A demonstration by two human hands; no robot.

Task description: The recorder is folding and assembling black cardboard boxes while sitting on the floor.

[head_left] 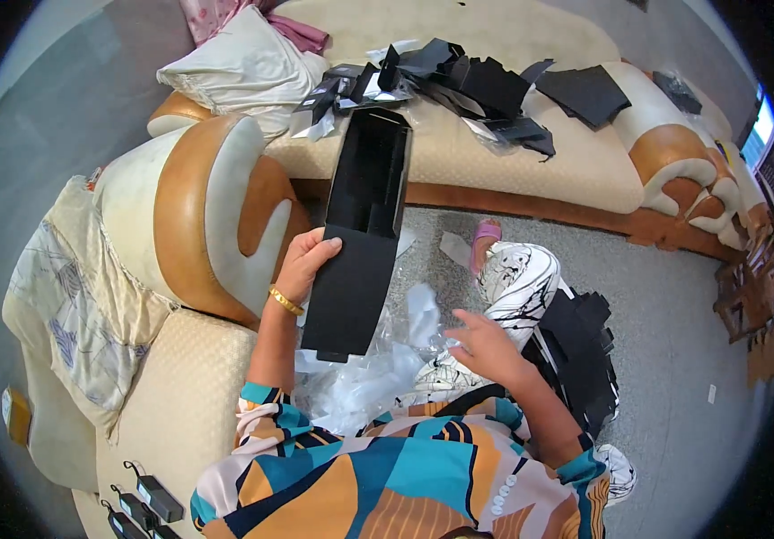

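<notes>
Fingers point(322, 248) of the left hand point(302, 266) clamp the edge of a long black cardboard tray point(365, 216) at frame centre, held upright before the sofa point(495, 162). Right hand point(486, 346), fingers spread apart and holding nothing, hovers lower centre beside crumpled clear plastic point(360, 377).

left hand point(304, 260) palm hidden behind black box point(360, 234), possibly gripping

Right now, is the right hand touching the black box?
No, only the left hand grips the black box; the right hand hovers apart, over the lap.
</notes>
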